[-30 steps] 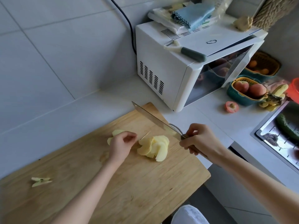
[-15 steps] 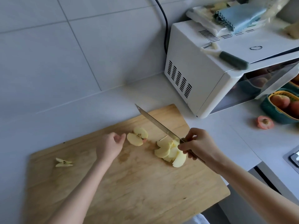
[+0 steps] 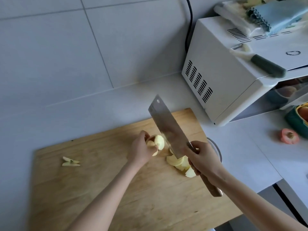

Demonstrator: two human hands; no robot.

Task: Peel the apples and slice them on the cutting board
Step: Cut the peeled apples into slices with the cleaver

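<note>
I see the left hand (image 3: 141, 151) at centre frame pinching peeled apple pieces (image 3: 158, 142) together above the cutting board (image 3: 116, 189); I cannot tell whether they touch the wood. Just right of it, the right hand (image 3: 202, 162) is wrapped round the wooden handle of a cleaver (image 3: 168, 129). Its broad blade tilts toward the top of the frame, with its lower end over a heap of apple slices (image 3: 180, 164) on the board's right side. A core scrap (image 3: 70, 161) lies near the board's left end. At upper right I make out a white microwave (image 3: 216, 80) with a peeler (image 3: 265, 64) on top.
</note>
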